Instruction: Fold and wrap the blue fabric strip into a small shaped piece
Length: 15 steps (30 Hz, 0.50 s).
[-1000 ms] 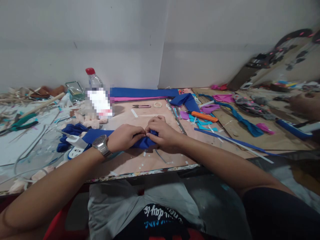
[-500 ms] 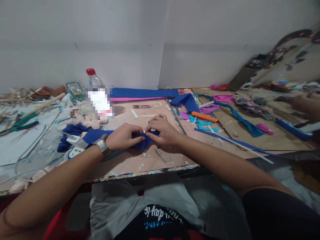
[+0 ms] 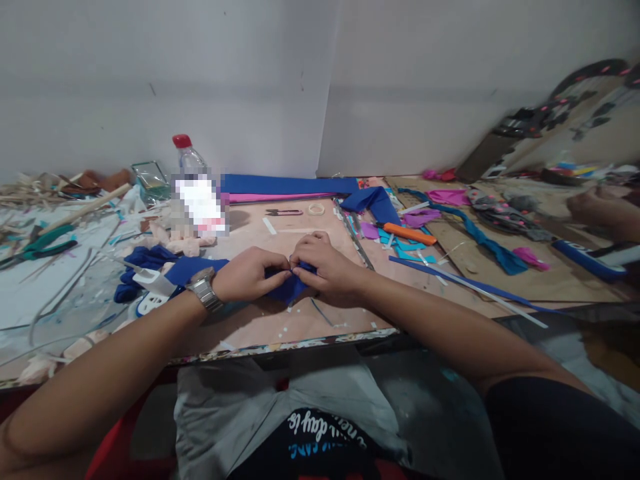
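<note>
Blue cloth [image 3: 285,291] lies under and between my two hands at the middle of the table. My left hand [image 3: 249,273], with a metal watch [image 3: 205,291] at its wrist, pinches the cloth between thumb and fingers. Close against it, my right hand [image 3: 325,268] grips the same cloth, and the fingertips of both nearly touch. The strip runs out to the left under my left wrist, near a white-and-blue tool [image 3: 153,293]. Small snips [image 3: 284,213] and a beige ring [image 3: 316,209] lie behind my hands.
At the left are green-handled pliers [image 3: 50,245] and a bottle with a red cap [image 3: 187,155]. To the right lie an orange cutter [image 3: 410,234], a teal cloth strip [image 3: 480,237] and a blue-and-white tool [image 3: 587,260]. Another person's hand [image 3: 607,210] shows at the right edge.
Both hands stay on the blue cloth with only slight finger shifts, and the cloth between them hangs a little differently. The other person's hand has moved slightly.
</note>
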### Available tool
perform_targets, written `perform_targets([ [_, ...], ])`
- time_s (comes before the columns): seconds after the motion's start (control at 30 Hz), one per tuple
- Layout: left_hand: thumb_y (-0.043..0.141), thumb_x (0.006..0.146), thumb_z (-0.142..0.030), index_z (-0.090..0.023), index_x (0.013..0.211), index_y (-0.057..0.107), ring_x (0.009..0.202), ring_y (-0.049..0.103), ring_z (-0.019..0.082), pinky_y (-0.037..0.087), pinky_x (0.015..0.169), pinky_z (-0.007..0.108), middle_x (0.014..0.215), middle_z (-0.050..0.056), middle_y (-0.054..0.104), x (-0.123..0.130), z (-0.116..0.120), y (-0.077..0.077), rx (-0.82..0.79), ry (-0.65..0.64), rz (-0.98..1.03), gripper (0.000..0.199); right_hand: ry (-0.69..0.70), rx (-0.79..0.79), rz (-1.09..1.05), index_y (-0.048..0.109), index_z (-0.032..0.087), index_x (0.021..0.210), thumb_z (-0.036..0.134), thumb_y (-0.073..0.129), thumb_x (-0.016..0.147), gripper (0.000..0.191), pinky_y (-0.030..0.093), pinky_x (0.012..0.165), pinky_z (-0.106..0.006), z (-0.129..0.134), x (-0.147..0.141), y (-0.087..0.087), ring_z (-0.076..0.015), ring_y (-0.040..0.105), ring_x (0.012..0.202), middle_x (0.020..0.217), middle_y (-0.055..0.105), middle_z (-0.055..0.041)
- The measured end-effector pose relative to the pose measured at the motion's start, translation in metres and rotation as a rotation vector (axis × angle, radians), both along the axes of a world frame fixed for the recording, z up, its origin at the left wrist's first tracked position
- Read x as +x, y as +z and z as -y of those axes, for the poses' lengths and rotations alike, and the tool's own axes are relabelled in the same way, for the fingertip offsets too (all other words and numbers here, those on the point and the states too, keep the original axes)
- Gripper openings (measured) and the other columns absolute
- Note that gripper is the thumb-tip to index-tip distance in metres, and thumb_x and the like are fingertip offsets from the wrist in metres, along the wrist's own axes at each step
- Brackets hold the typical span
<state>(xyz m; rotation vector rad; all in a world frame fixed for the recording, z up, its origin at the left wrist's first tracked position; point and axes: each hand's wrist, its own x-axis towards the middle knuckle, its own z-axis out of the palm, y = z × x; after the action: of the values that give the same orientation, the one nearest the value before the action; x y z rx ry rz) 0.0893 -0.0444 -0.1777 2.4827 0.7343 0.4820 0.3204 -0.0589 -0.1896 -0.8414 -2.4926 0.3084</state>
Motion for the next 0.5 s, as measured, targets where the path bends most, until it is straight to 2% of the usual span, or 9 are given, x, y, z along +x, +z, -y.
perform_targets([
  [0.2, 0.055, 0.101, -0.034, -0.018, 0.094, 0.074, 0.068, 0.062, 0.013, 0.04, 0.068, 0.025, 0.082, 0.002, 0.076, -0.0003, -0.0022, -0.0043, 0.065, 0.032, -0.061, 0.026, -0.018, 0.013, -0.002, 0.067, 0.019, 0.095, 0.027, 0.06, 0.095, 0.01, 0.027, 0.098, -0.044, -0.0023, 0.0026, -0.0024, -0.0245, 0.057, 0.103, 0.093, 0.071, -0.0057],
  [0.5, 0.058, 0.099, -0.036, -0.017, 0.096, 0.075, 0.071, 0.063, 0.013, 0.042, 0.069, 0.025, 0.084, 0.002, 0.076, -0.0025, -0.0053, -0.0026, -0.07, 0.042, -0.044, 0.026, -0.031, 0.059, -0.02, 0.068, 0.018, 0.093, 0.025, 0.057, 0.094, 0.013, 0.027, 0.097, -0.045, -0.0046, 0.0035, -0.005, -0.0241, 0.058, 0.099, 0.091, 0.072, -0.0052],
])
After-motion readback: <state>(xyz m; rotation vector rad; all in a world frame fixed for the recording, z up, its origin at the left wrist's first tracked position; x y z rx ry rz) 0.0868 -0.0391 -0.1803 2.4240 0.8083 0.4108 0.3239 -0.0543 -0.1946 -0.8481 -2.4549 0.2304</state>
